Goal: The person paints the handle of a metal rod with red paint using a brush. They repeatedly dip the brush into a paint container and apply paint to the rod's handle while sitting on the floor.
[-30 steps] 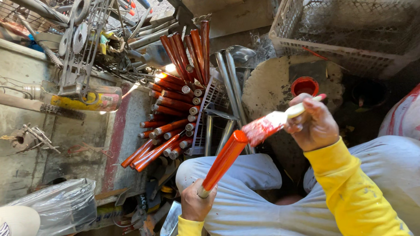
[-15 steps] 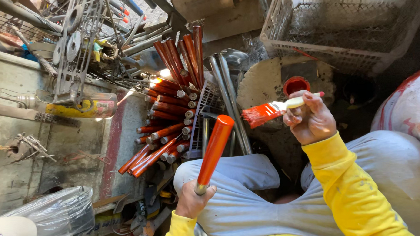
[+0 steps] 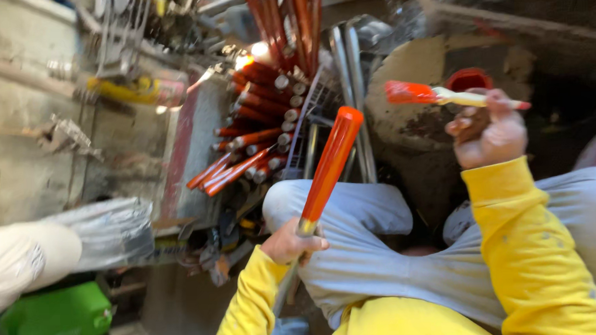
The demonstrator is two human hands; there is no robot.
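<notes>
head view: left hand [image 3: 289, 243] clenched around bare metal lower end of long orange-painted rod [image 3: 328, 166], rod tilted up and to the right above grey-trousered knee [image 3: 352, 212]. right hand [image 3: 488, 134] clasping cream handle of flat paintbrush with orange-wet bristles [image 3: 417, 94], brush level, apart from rod tip. small red paint pot [image 3: 468, 79] just behind right hand. stack of orange-painted rods with bare ends [image 3: 257, 123] lying beyond knee, beside upright grey metal bars [image 3: 349, 80]. frame motion-blurred.
</notes>
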